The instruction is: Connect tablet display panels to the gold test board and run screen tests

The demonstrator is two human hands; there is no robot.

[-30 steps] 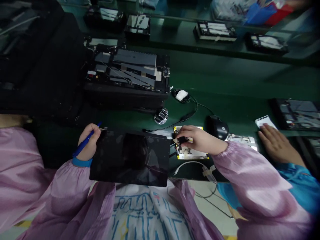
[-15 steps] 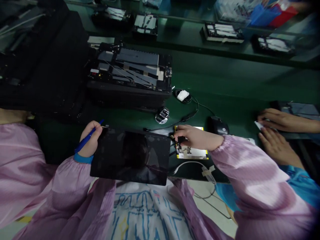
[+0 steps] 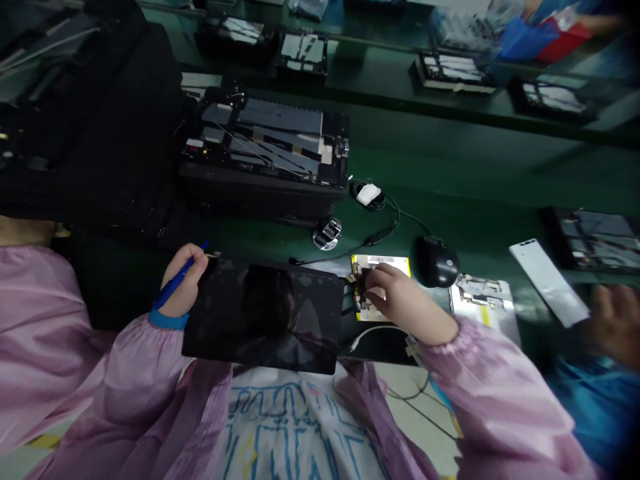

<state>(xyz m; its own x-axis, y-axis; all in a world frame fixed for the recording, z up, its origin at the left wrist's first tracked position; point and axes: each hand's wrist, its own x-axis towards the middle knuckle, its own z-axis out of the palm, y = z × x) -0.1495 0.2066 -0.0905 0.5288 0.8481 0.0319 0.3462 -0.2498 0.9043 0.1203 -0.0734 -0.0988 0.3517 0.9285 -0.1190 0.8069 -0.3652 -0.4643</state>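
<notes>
A dark tablet screen lies face up near the bench's front edge, its glass reflecting a dark shape. At its upper left corner my left hand is closed around a blue pen-like tool with a thin pale tip. To the right of the screen lies a battery pack with a circuit board, white with yellow edges and joined to the screen by short black cables. My right hand is over this board, fingers bent together at its left part; what they hold is hidden.
Stacked tablet bodies stand behind the screen. A round metal piece, coiled black cable, black mouse and white cable lie around. At right are a silver plate, a white strip and a co-worker's blurred hand.
My right hand has shifted right and down over the board, its fingers drawn closer together. The co-worker's hand has moved toward the front, with the white strip now lying in full view.
</notes>
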